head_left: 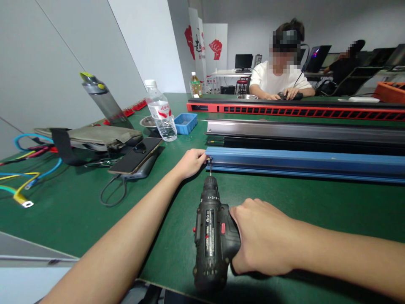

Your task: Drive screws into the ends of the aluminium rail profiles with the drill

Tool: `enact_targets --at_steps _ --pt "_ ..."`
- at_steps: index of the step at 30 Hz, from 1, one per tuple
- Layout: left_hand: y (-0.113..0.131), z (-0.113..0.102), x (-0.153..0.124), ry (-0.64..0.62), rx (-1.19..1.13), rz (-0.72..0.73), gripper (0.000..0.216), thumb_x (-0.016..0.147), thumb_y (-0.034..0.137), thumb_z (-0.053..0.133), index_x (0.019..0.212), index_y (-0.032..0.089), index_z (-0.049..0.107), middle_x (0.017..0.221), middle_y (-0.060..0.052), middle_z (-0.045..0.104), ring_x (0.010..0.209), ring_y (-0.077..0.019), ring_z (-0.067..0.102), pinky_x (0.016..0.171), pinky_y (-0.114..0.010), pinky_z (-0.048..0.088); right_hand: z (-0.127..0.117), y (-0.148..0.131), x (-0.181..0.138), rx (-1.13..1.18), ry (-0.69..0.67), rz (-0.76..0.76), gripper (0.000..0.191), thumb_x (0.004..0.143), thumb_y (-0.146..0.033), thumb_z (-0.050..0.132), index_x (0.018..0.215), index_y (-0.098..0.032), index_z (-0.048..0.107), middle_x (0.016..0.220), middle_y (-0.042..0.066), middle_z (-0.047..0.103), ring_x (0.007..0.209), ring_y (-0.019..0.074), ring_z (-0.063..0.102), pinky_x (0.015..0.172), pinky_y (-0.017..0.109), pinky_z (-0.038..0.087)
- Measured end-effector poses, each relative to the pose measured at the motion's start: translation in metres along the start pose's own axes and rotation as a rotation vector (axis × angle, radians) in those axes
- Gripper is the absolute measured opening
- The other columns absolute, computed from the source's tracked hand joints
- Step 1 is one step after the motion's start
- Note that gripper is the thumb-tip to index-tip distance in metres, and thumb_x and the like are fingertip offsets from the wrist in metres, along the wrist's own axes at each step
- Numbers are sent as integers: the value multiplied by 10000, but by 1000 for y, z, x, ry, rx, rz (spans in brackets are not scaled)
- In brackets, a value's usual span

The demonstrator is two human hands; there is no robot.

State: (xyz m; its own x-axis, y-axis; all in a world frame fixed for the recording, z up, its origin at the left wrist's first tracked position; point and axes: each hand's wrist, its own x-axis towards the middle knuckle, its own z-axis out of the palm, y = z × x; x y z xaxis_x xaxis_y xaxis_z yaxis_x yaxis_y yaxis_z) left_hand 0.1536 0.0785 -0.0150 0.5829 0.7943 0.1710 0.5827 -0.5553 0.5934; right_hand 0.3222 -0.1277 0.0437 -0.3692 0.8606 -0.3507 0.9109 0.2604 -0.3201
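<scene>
My right hand (261,238) is wrapped round the grip of a black cordless drill (210,234). The drill's bit points away from me at the left end of a long blue metal rail (303,164) lying across the green table. My left hand (190,162) is closed in a pinch at that same rail end, right beside the bit tip; what its fingertips hold is too small to make out. Behind the blue rail lie a silver and black rail (300,128) and a red and black rail (294,110).
Left of the rails sit a phone on a power bank (136,160), a grey pouch (91,137), a water bottle (161,116), a small blue tray (185,123) and coloured cables (22,185). Another person (278,71) works across the table.
</scene>
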Motion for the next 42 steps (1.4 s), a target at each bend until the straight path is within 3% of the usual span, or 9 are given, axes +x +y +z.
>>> enact_targets --at_steps 5,11,17,22,42 --pt "-1 0 0 8 3 8 338 851 386 376 595 185 469 592 0 514 616 -144 452 606 -235 340 0 0 0 -16 -5 11 340 593 -499 691 750 -200 727 638 76 692 549 243 634 436 281 352" --pt "-7 1 1 22 -50 23 362 860 398 430 674 151 616 668 -5 609 693 -163 528 678 -236 417 0 1 0 -22 1 8 347 589 -513 691 730 -197 717 627 82 687 544 248 635 421 280 334" --pt "-7 1 1 26 -131 2 321 842 395 490 725 149 660 733 -8 671 761 -180 580 741 -248 456 0 0 1 -10 -14 13 310 608 -487 683 729 -204 718 655 83 701 576 249 650 456 282 375" --pt "-8 3 2 73 -172 -16 279 806 382 521 777 137 652 797 -43 688 770 -172 578 721 -243 445 1 0 0 5 -26 5 294 609 -480 685 719 -209 715 646 73 695 570 244 649 458 279 382" --pt "-9 2 2 40 -153 16 302 846 403 502 777 142 637 781 -33 667 769 -170 574 733 -249 445 -1 0 0 -28 6 5 334 598 -501 683 723 -194 718 628 84 686 552 243 636 427 274 334"
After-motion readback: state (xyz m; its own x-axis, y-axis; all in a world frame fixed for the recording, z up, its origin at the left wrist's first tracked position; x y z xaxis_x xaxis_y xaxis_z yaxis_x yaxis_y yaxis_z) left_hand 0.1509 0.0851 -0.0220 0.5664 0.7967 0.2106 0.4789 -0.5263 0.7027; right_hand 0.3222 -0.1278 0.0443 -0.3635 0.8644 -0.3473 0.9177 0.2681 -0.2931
